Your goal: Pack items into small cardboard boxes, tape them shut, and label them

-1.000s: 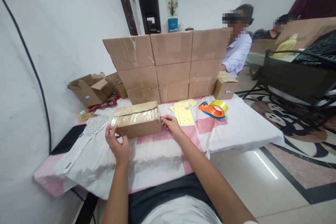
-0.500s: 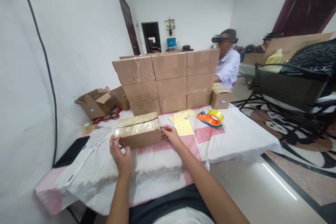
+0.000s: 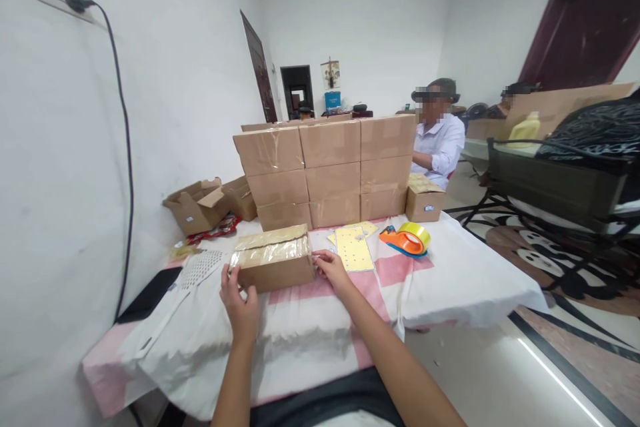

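The cardboard box (image 3: 275, 273) is plain brown and oblong, sitting flat at about eleven o'clock from the wearer. Its long axis runs roughly from nine to three o'clock, the three-o'clock end slightly farther away, and a long side faces six. The top is closed, with shiny, clear yellowish tape (image 3: 280, 250) spread across it (it catches the light in streaks and looks a little wrinkled). A dark, slightly uneven seam runs lengthwise along that top, between the two ends.
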Available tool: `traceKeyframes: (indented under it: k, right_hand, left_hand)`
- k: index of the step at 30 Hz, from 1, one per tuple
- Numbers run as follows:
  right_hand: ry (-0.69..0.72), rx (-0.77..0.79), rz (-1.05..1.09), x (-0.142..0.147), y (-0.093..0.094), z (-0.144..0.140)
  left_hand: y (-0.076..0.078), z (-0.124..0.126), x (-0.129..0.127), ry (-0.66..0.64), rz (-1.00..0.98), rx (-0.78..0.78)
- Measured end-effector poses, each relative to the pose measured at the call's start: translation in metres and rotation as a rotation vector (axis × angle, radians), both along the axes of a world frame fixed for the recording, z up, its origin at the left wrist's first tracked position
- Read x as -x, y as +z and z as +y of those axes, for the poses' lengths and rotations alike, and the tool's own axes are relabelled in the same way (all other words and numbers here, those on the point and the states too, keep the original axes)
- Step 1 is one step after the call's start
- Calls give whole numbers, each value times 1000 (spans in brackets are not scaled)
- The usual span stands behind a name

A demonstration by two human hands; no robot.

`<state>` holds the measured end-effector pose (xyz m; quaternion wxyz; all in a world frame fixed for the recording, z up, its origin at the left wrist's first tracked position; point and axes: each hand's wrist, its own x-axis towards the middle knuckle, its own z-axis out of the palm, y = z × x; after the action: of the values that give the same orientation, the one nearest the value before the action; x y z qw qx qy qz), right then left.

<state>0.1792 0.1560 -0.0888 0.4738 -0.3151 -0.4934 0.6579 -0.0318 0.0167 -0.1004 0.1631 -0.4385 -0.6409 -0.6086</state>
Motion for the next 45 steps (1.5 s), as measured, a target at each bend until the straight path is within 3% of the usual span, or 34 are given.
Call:
traceKeyframes:
  k: [35,45]
  right_hand:
    - [-58,-92,23,2,-2,-3]
    - [-72,-137,36,8,-13,5]
  left_hand:
    - [-8,6,5,-27,14,-25]
    - [-27,21,22,-42,77,-135]
